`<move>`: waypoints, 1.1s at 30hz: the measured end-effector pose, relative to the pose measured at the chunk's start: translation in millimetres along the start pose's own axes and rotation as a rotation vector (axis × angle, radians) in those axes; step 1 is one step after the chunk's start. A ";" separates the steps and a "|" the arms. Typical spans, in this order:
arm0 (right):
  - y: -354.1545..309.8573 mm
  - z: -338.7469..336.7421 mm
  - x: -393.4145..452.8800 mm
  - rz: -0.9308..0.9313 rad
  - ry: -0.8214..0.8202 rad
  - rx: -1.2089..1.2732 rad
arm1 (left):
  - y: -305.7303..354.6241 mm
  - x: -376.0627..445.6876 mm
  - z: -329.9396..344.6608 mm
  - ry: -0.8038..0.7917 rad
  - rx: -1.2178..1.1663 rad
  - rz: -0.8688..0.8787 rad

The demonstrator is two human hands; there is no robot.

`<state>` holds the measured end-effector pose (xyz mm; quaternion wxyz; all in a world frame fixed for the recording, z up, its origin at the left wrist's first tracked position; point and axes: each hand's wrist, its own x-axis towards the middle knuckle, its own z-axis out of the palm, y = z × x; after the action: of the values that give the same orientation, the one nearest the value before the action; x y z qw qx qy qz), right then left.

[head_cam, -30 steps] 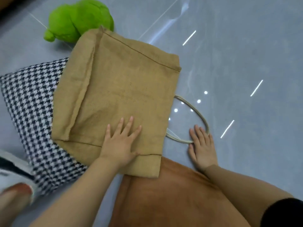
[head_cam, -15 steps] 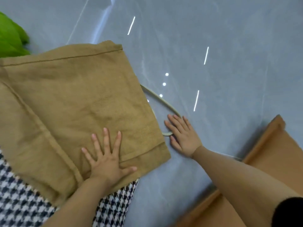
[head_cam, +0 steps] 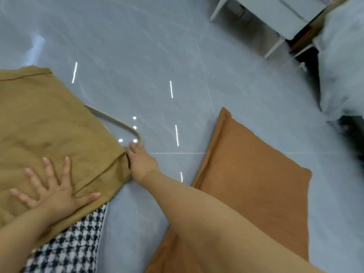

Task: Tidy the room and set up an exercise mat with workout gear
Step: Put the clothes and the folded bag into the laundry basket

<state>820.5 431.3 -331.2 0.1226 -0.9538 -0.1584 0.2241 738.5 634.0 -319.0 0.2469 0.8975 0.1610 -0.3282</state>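
Left hand (head_cam: 52,191) flat, fingers spread wide, palm pressing on bag (head_cam: 45,131), nothing gripped. Right hand (head_cam: 140,159) at bag's right edge beside handle (head_cam: 126,126); fingertips touch bag corner/handle end, fingers look fairly straight but can't tell if pinching, blurred. No brands, labels or writing readable anywhere.

Counts: 1 tan burlap bag, lying flat on floor (head_cam: 157,46), left of frame; 1 handle loop visible, sticking out to the right onto floor. 1 houndstooth cushion (head_cam: 74,245), black/white, partly under bag at bottom left. 1 orange cushion (head_cam: 256,174) flat on floor, right of bag, apart from it, right forearm crosses over its lower corner. 1 white cabinet (head_cam: 275,14) on legs top right; grey bedding (head_cam: 342,56) at right edge, blurry. Floor is grey glossy tile w/ light reflections.
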 end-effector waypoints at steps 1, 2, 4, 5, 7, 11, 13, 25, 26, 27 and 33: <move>-3.3 -2.5 -11.2 0.002 -0.013 0.073 | -3.4 0.4 2.9 0.019 0.001 0.019; -5.5 -4.6 -21.7 0.021 -0.015 0.151 | -5.4 1.1 3.5 0.035 0.001 0.031; -5.6 -6.8 -50.1 0.122 -0.024 0.290 | -3.0 -3.6 4.8 0.039 0.005 0.051; -7.4 -8.2 -65.2 0.162 -0.034 0.346 | -1.6 -9.2 4.1 0.034 0.016 0.059; -9.6 -5.7 -89.4 0.208 -0.049 0.485 | -0.2 -17.2 5.1 0.016 0.059 0.062; -18.8 7.0 -108.5 0.498 -0.020 0.948 | -1.3 -31.0 8.6 -0.023 0.160 0.094; -23.5 11.6 -109.8 0.641 -0.047 1.132 | -8.3 -42.8 13.4 -0.048 0.200 0.123; -69.7 -21.1 -96.4 0.528 -0.117 1.153 | -37.2 -75.4 19.3 -0.143 0.048 0.203; -76.2 -26.9 -92.9 0.499 -0.085 1.109 | -35.7 -77.9 16.8 -0.116 -0.001 0.205; -83.5 -30.6 -89.6 0.479 -0.043 1.046 | -34.8 -81.4 13.9 -0.084 -0.065 0.213; -120.3 -47.7 -83.7 0.278 0.435 0.981 | -63.5 -134.8 -38.7 0.323 -0.907 0.189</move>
<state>741.9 504.3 -220.6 0.5514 -0.8211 0.1210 0.0837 630.7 690.7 -224.7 0.6135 0.7495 0.2417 -0.0579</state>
